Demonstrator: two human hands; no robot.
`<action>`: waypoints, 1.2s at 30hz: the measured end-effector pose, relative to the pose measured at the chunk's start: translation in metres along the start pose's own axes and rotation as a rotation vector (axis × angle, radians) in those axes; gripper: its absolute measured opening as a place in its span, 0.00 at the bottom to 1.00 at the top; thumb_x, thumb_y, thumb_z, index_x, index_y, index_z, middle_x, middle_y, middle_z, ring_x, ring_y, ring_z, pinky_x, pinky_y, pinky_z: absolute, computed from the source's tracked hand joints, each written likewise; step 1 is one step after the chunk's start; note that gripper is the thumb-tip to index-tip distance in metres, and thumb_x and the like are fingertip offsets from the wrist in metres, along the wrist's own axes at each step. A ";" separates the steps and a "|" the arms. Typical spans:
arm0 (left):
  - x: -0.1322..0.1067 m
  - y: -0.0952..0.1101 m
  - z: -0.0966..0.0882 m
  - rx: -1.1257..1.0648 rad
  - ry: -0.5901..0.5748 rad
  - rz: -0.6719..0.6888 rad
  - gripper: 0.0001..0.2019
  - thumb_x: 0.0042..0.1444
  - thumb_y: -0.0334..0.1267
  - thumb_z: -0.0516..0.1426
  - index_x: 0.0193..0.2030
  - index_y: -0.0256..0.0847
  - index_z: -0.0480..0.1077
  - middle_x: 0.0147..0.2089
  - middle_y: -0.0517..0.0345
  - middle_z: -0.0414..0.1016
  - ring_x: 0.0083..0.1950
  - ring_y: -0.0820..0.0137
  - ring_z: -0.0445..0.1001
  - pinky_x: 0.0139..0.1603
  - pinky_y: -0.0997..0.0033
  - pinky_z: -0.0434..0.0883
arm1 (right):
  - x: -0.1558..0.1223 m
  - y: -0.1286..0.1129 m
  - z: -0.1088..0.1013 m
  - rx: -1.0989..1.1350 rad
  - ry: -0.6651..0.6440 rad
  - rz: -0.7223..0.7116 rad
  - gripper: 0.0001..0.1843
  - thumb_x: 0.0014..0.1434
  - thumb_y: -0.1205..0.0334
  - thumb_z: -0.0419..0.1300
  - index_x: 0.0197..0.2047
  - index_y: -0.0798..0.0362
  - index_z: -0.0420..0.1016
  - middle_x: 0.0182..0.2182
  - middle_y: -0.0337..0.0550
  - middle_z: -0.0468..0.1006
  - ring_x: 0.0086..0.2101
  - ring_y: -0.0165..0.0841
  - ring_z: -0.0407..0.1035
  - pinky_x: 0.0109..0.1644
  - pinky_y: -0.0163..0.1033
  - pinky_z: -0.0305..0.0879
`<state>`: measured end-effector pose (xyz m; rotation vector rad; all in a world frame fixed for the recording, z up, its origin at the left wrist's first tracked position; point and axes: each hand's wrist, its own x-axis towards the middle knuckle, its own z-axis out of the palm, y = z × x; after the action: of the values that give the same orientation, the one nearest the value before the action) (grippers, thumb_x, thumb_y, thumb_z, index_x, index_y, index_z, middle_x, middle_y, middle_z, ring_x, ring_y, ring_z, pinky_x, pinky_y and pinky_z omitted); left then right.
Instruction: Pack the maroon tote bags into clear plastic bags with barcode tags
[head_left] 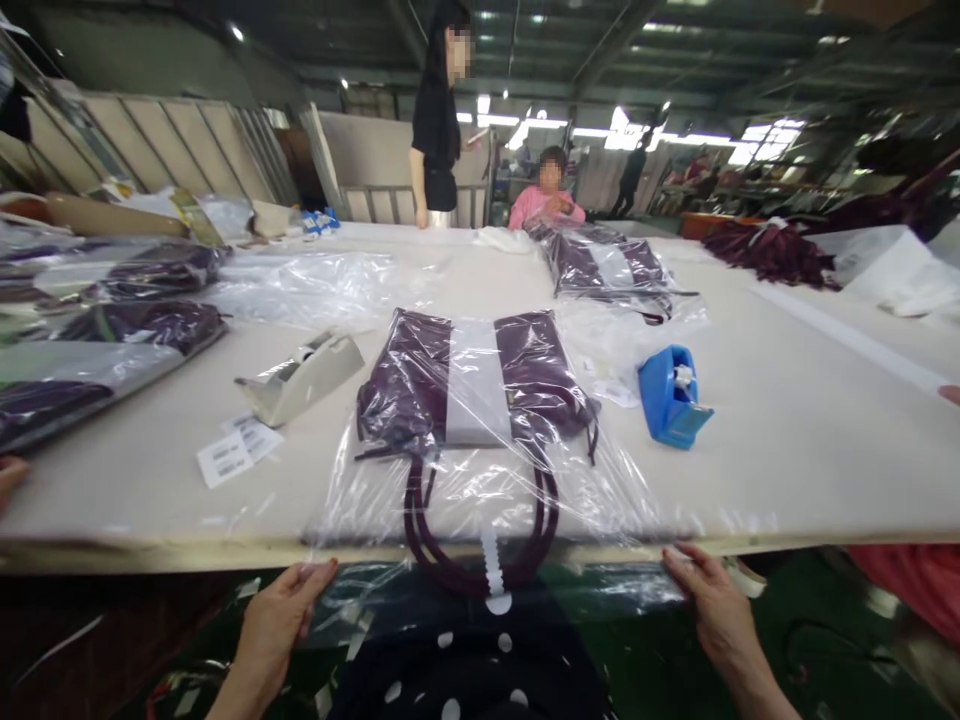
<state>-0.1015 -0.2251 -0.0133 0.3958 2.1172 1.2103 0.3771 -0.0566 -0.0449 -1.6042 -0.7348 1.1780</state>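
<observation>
A purple and white tote bag (480,385) lies in a clear plastic bag (600,490) on the white table, its dark handles (480,560) pointing toward me. A strip of tape (491,570) sits on the bag's open end, which hangs over the near table edge. My left hand (281,610) pinches the plastic's left lower corner. The right lower corner is gripped by my right hand (709,600). Both hands are closed on the film below the table edge.
A grey tape dispenser (304,375) and barcode labels (236,450) lie to the left, a blue tape dispenser (671,395) to the right. Packed bags are stacked at the far left (142,325) and across the table (607,265), where two people stand. Another person's fingertips (9,475) show at the left edge.
</observation>
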 end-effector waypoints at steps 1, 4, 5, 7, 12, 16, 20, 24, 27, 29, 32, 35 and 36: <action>-0.001 0.000 0.000 -0.006 0.002 -0.006 0.26 0.33 0.60 0.63 0.28 0.37 0.69 0.13 0.70 0.53 0.16 0.78 0.51 0.17 0.78 0.49 | 0.001 0.003 -0.003 0.000 0.020 0.024 0.33 0.28 0.51 0.72 0.39 0.55 0.73 0.25 0.37 0.75 0.24 0.29 0.68 0.24 0.31 0.64; -0.003 -0.001 -0.002 -0.047 -0.003 0.002 0.25 0.35 0.59 0.63 0.28 0.37 0.69 0.12 0.70 0.54 0.15 0.78 0.52 0.16 0.78 0.50 | -0.001 0.006 -0.014 -0.131 0.056 0.002 0.33 0.29 0.47 0.70 0.38 0.57 0.74 0.29 0.42 0.75 0.25 0.32 0.68 0.26 0.36 0.66; -0.003 -0.002 -0.003 -0.055 -0.010 0.011 0.24 0.36 0.59 0.62 0.27 0.37 0.69 0.12 0.70 0.54 0.15 0.78 0.52 0.16 0.78 0.50 | -0.004 0.004 -0.017 -0.255 0.082 -0.048 0.33 0.31 0.45 0.69 0.38 0.57 0.74 0.30 0.45 0.75 0.27 0.36 0.69 0.29 0.41 0.68; -0.002 -0.004 -0.005 -0.059 -0.024 0.027 0.22 0.39 0.58 0.61 0.24 0.38 0.66 0.12 0.70 0.54 0.15 0.78 0.52 0.16 0.78 0.51 | -0.014 -0.007 -0.014 -0.584 0.187 -0.252 0.33 0.39 0.40 0.63 0.41 0.59 0.75 0.33 0.51 0.76 0.35 0.46 0.70 0.40 0.53 0.68; -0.004 -0.004 -0.008 -0.063 -0.043 0.038 0.22 0.40 0.58 0.60 0.20 0.38 0.64 0.11 0.70 0.55 0.14 0.79 0.52 0.15 0.79 0.51 | -0.056 -0.058 0.078 -0.761 0.078 -1.113 0.22 0.58 0.51 0.54 0.46 0.60 0.73 0.41 0.55 0.75 0.44 0.44 0.69 0.52 0.51 0.64; -0.006 -0.005 -0.008 -0.075 -0.049 0.044 0.22 0.40 0.58 0.60 0.22 0.38 0.65 0.11 0.70 0.56 0.13 0.79 0.53 0.14 0.79 0.51 | -0.085 -0.079 0.218 -0.780 -0.453 -1.399 0.17 0.63 0.59 0.49 0.51 0.55 0.71 0.50 0.51 0.73 0.51 0.38 0.65 0.57 0.45 0.60; -0.008 -0.003 -0.009 -0.058 -0.026 0.047 0.21 0.41 0.57 0.60 0.23 0.38 0.67 0.10 0.69 0.57 0.13 0.79 0.53 0.13 0.79 0.51 | -0.085 -0.067 0.312 -1.083 -0.727 -1.317 0.23 0.65 0.55 0.47 0.60 0.54 0.62 0.60 0.49 0.63 0.60 0.42 0.54 0.64 0.53 0.46; -0.011 0.001 -0.015 -0.110 -0.051 -0.008 0.20 0.41 0.56 0.60 0.24 0.37 0.67 0.09 0.68 0.58 0.12 0.79 0.53 0.13 0.80 0.52 | -0.068 -0.059 0.324 -1.117 -0.865 -1.195 0.26 0.66 0.54 0.44 0.64 0.55 0.56 0.61 0.49 0.61 0.61 0.40 0.53 0.65 0.53 0.43; -0.014 0.003 -0.027 -0.166 -0.121 -0.091 0.19 0.41 0.53 0.62 0.25 0.37 0.68 0.13 0.65 0.64 0.14 0.77 0.59 0.15 0.79 0.58 | -0.073 -0.065 0.301 -0.977 -0.825 -1.242 0.25 0.66 0.54 0.44 0.62 0.56 0.59 0.60 0.49 0.62 0.61 0.39 0.53 0.65 0.52 0.44; -0.016 0.003 -0.036 -0.162 -0.168 -0.105 0.19 0.40 0.52 0.63 0.26 0.36 0.68 0.16 0.62 0.68 0.16 0.76 0.63 0.17 0.77 0.61 | -0.092 -0.064 0.281 -0.908 -0.795 -1.300 0.24 0.65 0.55 0.46 0.61 0.55 0.62 0.59 0.50 0.63 0.60 0.40 0.53 0.64 0.52 0.46; -0.018 0.005 -0.046 -0.083 -0.204 -0.088 0.19 0.42 0.53 0.62 0.25 0.37 0.69 0.18 0.60 0.71 0.17 0.74 0.65 0.18 0.76 0.62 | -0.129 -0.046 0.258 -0.889 -0.922 -1.360 0.22 0.64 0.57 0.48 0.59 0.54 0.65 0.57 0.51 0.66 0.59 0.41 0.56 0.62 0.52 0.51; -0.021 0.014 -0.050 0.077 -0.196 -0.051 0.20 0.43 0.56 0.59 0.24 0.38 0.69 0.18 0.60 0.70 0.16 0.72 0.66 0.17 0.75 0.61 | -0.156 -0.024 0.247 -0.922 -0.984 -1.381 0.24 0.63 0.54 0.50 0.59 0.56 0.64 0.59 0.52 0.63 0.60 0.43 0.54 0.63 0.54 0.50; -0.023 0.019 -0.051 0.143 -0.186 -0.027 0.20 0.43 0.57 0.57 0.24 0.38 0.70 0.17 0.61 0.70 0.16 0.71 0.66 0.17 0.75 0.60 | -0.160 -0.018 0.246 -0.929 -0.973 -1.379 0.26 0.63 0.53 0.50 0.60 0.57 0.63 0.59 0.53 0.63 0.61 0.44 0.52 0.63 0.55 0.49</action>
<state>-0.1202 -0.2606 0.0297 0.5210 2.0464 0.9709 0.0925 -0.1032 0.0143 -0.5419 -2.7022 0.4064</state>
